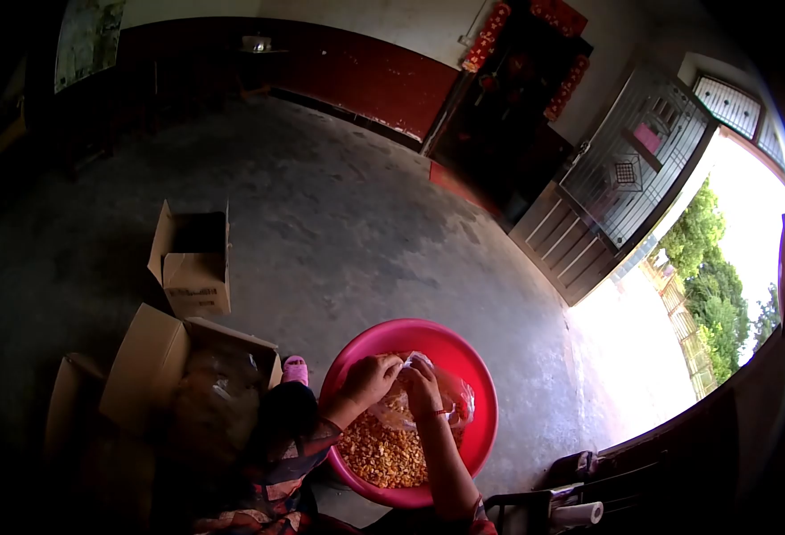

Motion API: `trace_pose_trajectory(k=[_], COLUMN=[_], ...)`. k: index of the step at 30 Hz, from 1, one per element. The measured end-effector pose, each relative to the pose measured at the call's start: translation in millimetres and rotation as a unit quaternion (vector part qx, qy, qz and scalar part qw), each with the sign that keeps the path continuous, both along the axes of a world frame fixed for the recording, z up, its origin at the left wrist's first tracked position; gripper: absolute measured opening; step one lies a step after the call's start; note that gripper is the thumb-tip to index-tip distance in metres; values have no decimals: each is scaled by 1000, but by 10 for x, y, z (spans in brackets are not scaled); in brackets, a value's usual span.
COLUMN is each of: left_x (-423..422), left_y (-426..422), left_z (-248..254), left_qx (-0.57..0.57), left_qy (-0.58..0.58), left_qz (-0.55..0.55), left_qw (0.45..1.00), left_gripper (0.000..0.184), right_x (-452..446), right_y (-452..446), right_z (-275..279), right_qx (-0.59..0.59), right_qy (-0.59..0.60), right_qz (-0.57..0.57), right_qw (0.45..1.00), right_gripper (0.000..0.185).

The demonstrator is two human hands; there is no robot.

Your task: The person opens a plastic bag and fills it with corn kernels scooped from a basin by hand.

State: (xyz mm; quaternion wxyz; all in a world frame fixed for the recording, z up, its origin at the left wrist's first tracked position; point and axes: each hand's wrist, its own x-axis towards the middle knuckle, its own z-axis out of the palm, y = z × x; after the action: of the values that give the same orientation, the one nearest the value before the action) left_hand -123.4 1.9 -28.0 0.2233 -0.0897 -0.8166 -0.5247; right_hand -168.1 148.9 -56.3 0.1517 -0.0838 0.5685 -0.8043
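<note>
Over pink basin (489, 401) | left hand (371, 378), right hand (423, 394) grip clear bag (460, 399) | fingers (393, 361) part-hidden

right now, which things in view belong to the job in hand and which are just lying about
In the job: clear plastic bag, held by left hand and right hand; pink basin; yellowish pieces inside; possibly the nearer cardboard box.

Apparently lying about: farther cardboard box; white roll-like item, lower right.

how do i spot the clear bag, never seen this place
On the grey floor, find the big pink basin. Over the golden pieces in it, the left hand and right hand hold the clear bag. Unlike the shiny plastic in a cardboard box, this one is held.
</note>
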Motion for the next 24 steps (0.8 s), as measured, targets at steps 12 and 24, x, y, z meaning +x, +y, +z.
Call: trace_pose_trajectory(k=[12,24], left_x=[33,-39], left_y=[-46,-84], left_z=[140,85], left_qx=[-70,-198], left_qy=[78,56], left_qz=[108,144], left_qw=[989,968], left_gripper=[12,7], right_x=[385,1339], right_y=[514,1514], right_z=[512,310], right_qx=[306,595], right_qy=[194,150], right_qz=[-49,-251], right_qw=[931,749], right_gripper=[26,61])
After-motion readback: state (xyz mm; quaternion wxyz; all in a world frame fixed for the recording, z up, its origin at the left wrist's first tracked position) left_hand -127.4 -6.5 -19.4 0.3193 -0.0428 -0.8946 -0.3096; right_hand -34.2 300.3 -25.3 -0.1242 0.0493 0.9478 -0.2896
